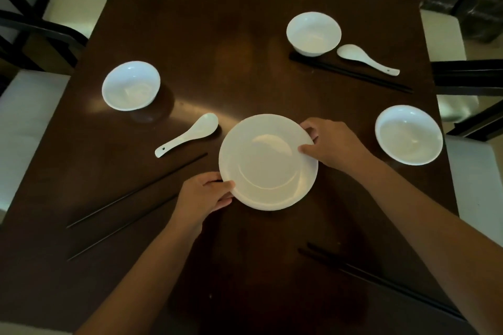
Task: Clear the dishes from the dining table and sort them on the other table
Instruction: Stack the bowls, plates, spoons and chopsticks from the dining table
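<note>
A white plate [268,162] sits in the middle of the dark brown worktop [245,35], right in front of the person. Both hands are on it. The left hand [202,197] holds the near left edge, with the thumb on top of the rim and the fingers tucked under. The right hand [333,144] holds the far right edge the same way, thumb on top. So the two hands are closed on the plate from opposite sides, and the plate lies between them. It looks flat, and I cannot tell if it has left the worktop yet.

The next move is most likely to lift the plate straight up and carry it away. With a hand on each side it should stay level.

Lots of things are left to clear. A white bowl [130,85] is far to the left, one bowl [313,33] is far ahead on the right, and another bowl [408,134] is just right of the right hand. A white spoon [190,133] lies just left of the plate. Black chopsticks [136,190] lie slanted near the left hand.
</note>
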